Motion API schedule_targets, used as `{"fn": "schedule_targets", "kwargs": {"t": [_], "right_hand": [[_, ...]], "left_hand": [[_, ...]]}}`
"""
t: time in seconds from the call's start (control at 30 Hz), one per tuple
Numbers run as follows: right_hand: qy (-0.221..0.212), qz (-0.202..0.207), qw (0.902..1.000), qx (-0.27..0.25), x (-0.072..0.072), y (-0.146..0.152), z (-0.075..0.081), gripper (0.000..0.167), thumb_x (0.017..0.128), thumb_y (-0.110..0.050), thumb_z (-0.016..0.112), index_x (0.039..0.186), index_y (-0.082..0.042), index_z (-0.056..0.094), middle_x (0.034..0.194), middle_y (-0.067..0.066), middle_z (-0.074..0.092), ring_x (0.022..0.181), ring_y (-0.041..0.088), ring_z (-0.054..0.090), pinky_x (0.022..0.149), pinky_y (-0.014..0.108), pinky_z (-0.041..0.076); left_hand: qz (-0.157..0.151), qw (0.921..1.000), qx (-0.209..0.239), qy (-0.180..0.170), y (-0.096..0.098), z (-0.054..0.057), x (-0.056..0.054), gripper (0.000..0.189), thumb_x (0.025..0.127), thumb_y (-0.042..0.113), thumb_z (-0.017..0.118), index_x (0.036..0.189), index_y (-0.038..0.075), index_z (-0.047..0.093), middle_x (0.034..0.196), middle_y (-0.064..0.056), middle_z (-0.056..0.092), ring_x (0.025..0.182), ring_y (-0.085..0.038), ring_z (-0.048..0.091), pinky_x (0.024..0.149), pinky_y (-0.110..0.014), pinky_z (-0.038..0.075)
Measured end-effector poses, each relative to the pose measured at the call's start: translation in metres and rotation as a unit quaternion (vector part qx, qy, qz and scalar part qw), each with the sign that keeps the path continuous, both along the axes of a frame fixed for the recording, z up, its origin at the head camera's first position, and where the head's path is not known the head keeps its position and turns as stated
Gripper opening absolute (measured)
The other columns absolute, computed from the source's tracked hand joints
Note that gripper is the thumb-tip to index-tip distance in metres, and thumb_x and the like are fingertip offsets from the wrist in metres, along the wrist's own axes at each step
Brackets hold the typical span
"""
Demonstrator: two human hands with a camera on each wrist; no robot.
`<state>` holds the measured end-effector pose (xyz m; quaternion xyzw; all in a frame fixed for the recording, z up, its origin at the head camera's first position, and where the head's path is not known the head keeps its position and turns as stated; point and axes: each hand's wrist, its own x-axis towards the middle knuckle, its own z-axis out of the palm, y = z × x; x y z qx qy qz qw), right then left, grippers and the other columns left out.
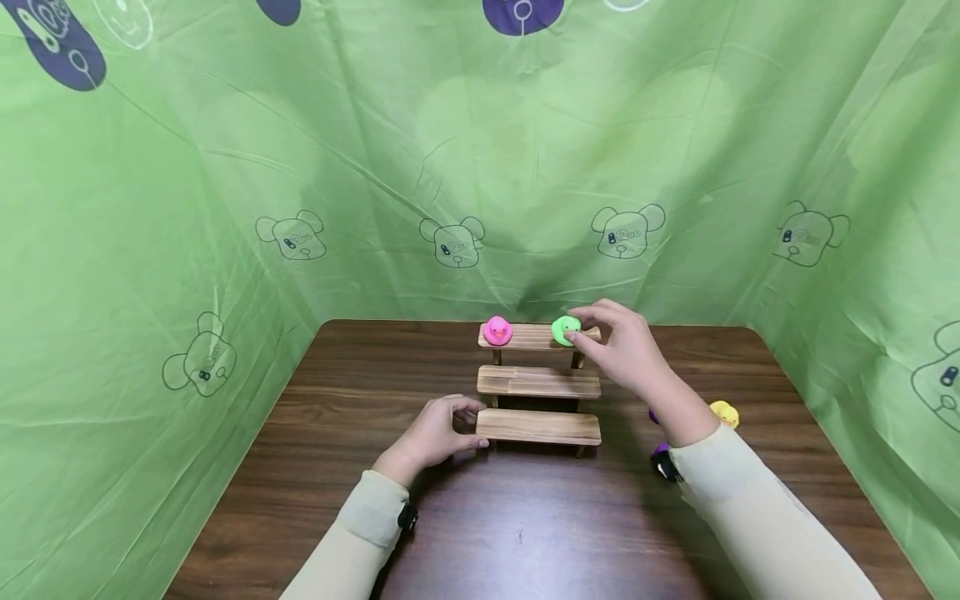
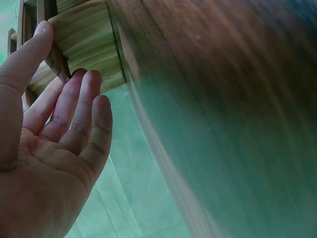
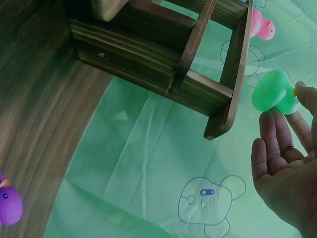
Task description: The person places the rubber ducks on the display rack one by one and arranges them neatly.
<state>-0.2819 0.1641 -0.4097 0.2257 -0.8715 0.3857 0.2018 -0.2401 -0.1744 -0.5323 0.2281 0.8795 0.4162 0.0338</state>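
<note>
The step in hand looks like setting the small, pale-green rubbery toy duck [image 1: 561,331] on the right part of the top tier of a three-tiered, light-brown wooden shelf [image 1: 537,426]. The right hand [image 1: 626,347] pinches the duck between thumb and fingers; the right wrist view suggests a slight gap between its base and the plank. A bright-pink toy duck [image 1: 498,332] sits at that tier's left end. The left hand [image 1: 435,430] has thumb and fingers parted around the left end of the lowest tier, apparently steadying it. The next move seems to call for lowering the duck flat, then parting the fingers without tipping it. A yellow toy duck [image 1: 725,413] and a purple toy duck [image 3: 10,204] wait on the dark, wood-grained counter [image 1: 517,525].
</note>
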Motion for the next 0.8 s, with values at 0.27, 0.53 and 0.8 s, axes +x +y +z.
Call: {"fn": "schedule_targets", "kwargs": {"t": [0.27,0.53,0.8], "right_hand": [[-0.040,0.007,0.9990,-0.017,-0.009,-0.015,0.000,0.033,0.091,-0.020,0.085,0.122,-0.010,0.077,0.108,0.001,0.072,0.100,0.026,0.072,0.088,0.046,0.060],[-0.066,0.008,0.9978,-0.002,-0.014,-0.032,-0.001,0.034,0.092,-0.021,0.084,0.124,-0.014,0.077,0.111,-0.001,0.071,0.103,0.023,0.070,0.088,0.045,0.060],[-0.067,0.005,0.9977,0.009,-0.021,-0.043,-0.008,0.036,0.091,-0.022,0.085,0.125,-0.012,0.076,0.109,-0.001,0.071,0.099,0.024,0.071,0.090,0.050,0.058]], "left_hand": [[0.001,1.0000,-0.001,-0.003,0.000,-0.002,-0.001,0.048,0.078,0.017,0.096,0.120,0.007,0.074,0.100,0.002,0.075,0.094,-0.017,0.073,0.087,-0.036,0.060],[0.000,1.0000,0.002,-0.005,0.001,-0.001,-0.001,0.048,0.078,0.016,0.095,0.120,0.006,0.073,0.100,0.002,0.075,0.095,-0.018,0.073,0.088,-0.038,0.060],[0.002,1.0000,-0.001,-0.001,0.001,-0.001,-0.001,0.048,0.078,0.016,0.095,0.120,0.007,0.074,0.100,0.003,0.075,0.095,-0.016,0.073,0.087,-0.034,0.060]]}}
